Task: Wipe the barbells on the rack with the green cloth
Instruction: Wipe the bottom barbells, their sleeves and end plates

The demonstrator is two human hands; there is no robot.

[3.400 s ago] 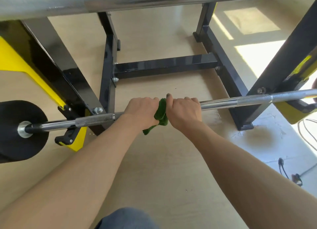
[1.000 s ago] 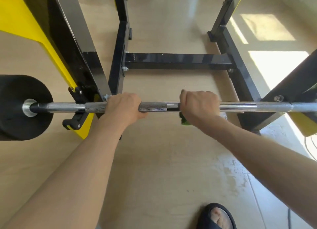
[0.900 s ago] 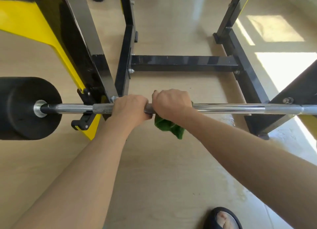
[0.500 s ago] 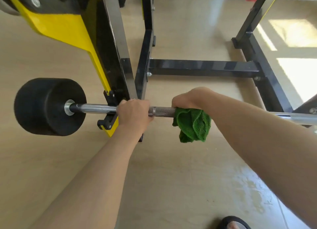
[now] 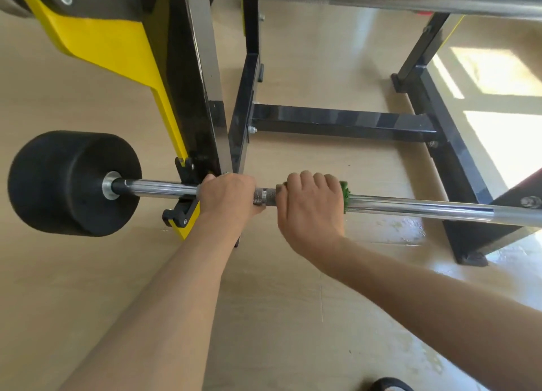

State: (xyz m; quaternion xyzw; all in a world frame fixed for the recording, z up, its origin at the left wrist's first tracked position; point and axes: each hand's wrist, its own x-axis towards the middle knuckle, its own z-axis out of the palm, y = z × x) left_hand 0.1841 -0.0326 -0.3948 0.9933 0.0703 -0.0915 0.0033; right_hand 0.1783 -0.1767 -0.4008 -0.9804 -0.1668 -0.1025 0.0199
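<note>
Since half a second ago the right hand (image 5: 312,204) has rolled over the top of the barbell (image 5: 410,207), so the green cloth (image 5: 345,195) went from hanging loose below the bar to being wrapped under the palm. Camera has shifted a bit too.

Head view, the only one:
- Left hand (image 5: 227,198) closed around the bar just inside the rack (image 5: 205,103) upright, touching the yellow-and-black cradle. Judging by position, it braces the bar so it can't roll or slide while the other hand rubs.
- Right hand fingers curled over the bar, clamped on the cloth against the shaft. Only a green fringe shows at the hand's right edge.
- Short knurled section visible between the two hands; smooth chrome runs right from the cloth.
- Black weight (image 5: 73,182) on the bar's left end, clear of the floor (image 5: 278,317).

Hidden or unclear:
- How much cloth wraps the bar: covered by the hand.
- Bar's right end is cut off by the frame.
- Second bar across the top edge is blurred and cropped.
- Floor right of the rack base looks shiny; wet or glare, can't tell.
- Dark shape at the bottom edge, probably footwear, mostly cut off.
</note>
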